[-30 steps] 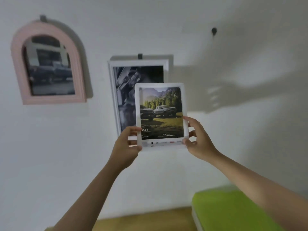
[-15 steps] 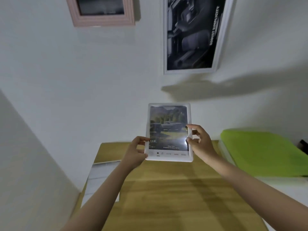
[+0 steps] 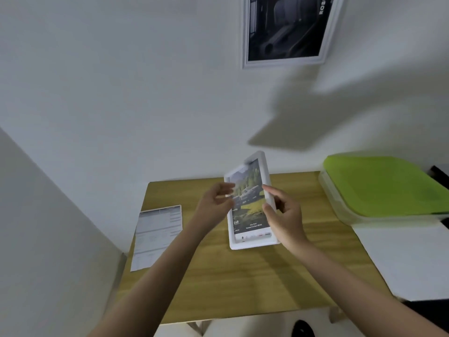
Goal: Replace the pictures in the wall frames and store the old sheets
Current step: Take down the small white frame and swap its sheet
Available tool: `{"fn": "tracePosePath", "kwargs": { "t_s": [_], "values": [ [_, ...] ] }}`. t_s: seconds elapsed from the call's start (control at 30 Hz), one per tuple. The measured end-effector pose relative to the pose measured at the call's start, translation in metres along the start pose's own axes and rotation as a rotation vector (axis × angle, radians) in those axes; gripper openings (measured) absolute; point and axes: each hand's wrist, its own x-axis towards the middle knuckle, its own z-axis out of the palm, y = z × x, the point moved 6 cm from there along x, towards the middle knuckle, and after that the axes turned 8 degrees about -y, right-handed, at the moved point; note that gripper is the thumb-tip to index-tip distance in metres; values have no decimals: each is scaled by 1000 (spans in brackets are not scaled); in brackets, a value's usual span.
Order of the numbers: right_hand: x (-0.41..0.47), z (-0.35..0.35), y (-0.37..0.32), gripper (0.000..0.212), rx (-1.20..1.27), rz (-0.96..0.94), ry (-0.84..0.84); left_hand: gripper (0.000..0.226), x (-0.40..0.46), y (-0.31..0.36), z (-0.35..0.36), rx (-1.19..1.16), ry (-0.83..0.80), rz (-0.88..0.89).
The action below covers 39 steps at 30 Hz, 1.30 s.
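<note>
Right fingers (image 3: 268, 190) pinch the right rail of the small white frame (image 3: 252, 243), thumb on the front, the rest curled behind; grip looks firm. Left fingers (image 3: 224, 188) are blurred at the frame's left edge. We cannot tell whether they pinch it or only touch it.

The right hand (image 3: 285, 217) carries the frame and sits nearer its middle; the left hand (image 3: 213, 205) is up near the top left corner. The frame is held above the wooden worktop (image 3: 243, 283), long axis running away from us, top end tilted up toward the wall, picture side with the trucks in a meadow facing us. Whether its bottom edge touches the wood, we cannot tell.

We judge the next move to be turning it face down to reach the back; the bare wood nearer us gives room.

Around: a printed sheet (image 3: 156, 237) lies flat, well to the left, overhanging the worktop's edge. A green-lidded box (image 3: 384, 186) sits on the right, apart from the frame. A larger white frame (image 3: 286, 32) with a dark picture hangs on the wall above. Nothing stands between frame and worktop.
</note>
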Motion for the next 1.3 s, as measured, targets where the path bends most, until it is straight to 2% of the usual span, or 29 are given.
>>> {"fn": "tracePosePath", "kwargs": {
  "t_s": [0.1, 0.23, 0.4, 0.53, 0.63, 0.77, 0.9, 0.97, 1.1, 1.2, 1.3],
  "values": [
    [-15, 6, -4, 35, -112, -62, 8, 37, 7, 28, 18, -21, -105, 37],
    [-32, 10, -6, 31, -244, -134, 5, 42, 13, 41, 28, 31, -116, -11],
    [-43, 16, -11, 33, -297, -176, -30, 34, 12, 36, 25, 49, -26, 30],
    [-44, 22, -16, 35, -244, -193, -86, 38, 11, 33, 16, -2, 62, 36],
    [-42, 21, -14, 38, -121, -160, -104, 39, 11, 34, 8, 26, 95, 34],
    [-33, 19, 8, 38, -169, -51, -115, 37, 8, 38, -10, 149, 165, 68],
    [-18, 18, 39, 44, -231, 103, -127, 35, 7, 35, -33, 157, 205, 107],
    [-8, 18, 51, 50, -226, 172, -140, 36, 8, 31, -44, 121, 205, 111],
    [4, 26, 62, 49, -10, 223, -199, 36, 11, 16, -58, -25, 220, 65],
    [6, 29, 62, 49, 44, 235, -169, 37, 14, -5, -59, -152, 235, 14],
    [6, 26, 70, 51, 34, 255, -131, 42, 13, -28, -53, -160, 218, -20]
  ]
}}
